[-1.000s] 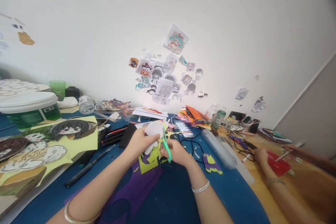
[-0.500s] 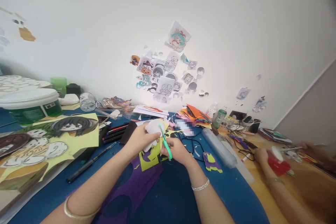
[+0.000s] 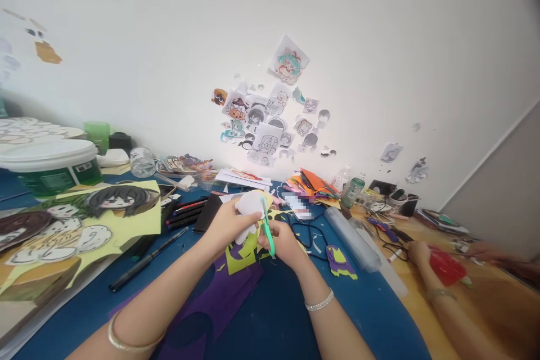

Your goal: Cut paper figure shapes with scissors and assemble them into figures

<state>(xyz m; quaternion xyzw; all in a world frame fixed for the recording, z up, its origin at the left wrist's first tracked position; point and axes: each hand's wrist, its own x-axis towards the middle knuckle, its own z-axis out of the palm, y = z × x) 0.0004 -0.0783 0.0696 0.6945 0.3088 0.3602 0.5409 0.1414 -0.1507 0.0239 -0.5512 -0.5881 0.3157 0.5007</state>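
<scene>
Left hand [image 3: 230, 224], bangle at the wrist: fingers and thumb pinching a white paper piece [image 3: 252, 205], smooth, thin and round-edged, held above the table [image 3: 274, 315]. Right hand [image 3: 282, 241], sparkling bracelet at the wrist: fingers curled closed about the handle of green scissors [image 3: 269, 234], glossy plastic, blades up at the paper's right edge. Beneath the hands: yellow-green paper scraps [image 3: 240, 259], angular, over a flat purple sheet [image 3: 230, 301] with large rounded cut-outs. To the right: a layered purple and yellow-green cutout [image 3: 340, 261], jagged at its edge; a clear plastic roll [image 3: 352, 239], long and shiny. To the left: a slim dark pen [image 3: 147, 260]; drawn figures on pale yellow board [image 3: 126, 211]; a white-lidded green tub [image 3: 48, 167], round. Farther back: loosely stacked coloured paper [image 3: 312, 184], mostly orange. Far right: another person's hand [image 3: 418, 253] beside a glossy red object [image 3: 448, 267], exact nature unclear.
</scene>
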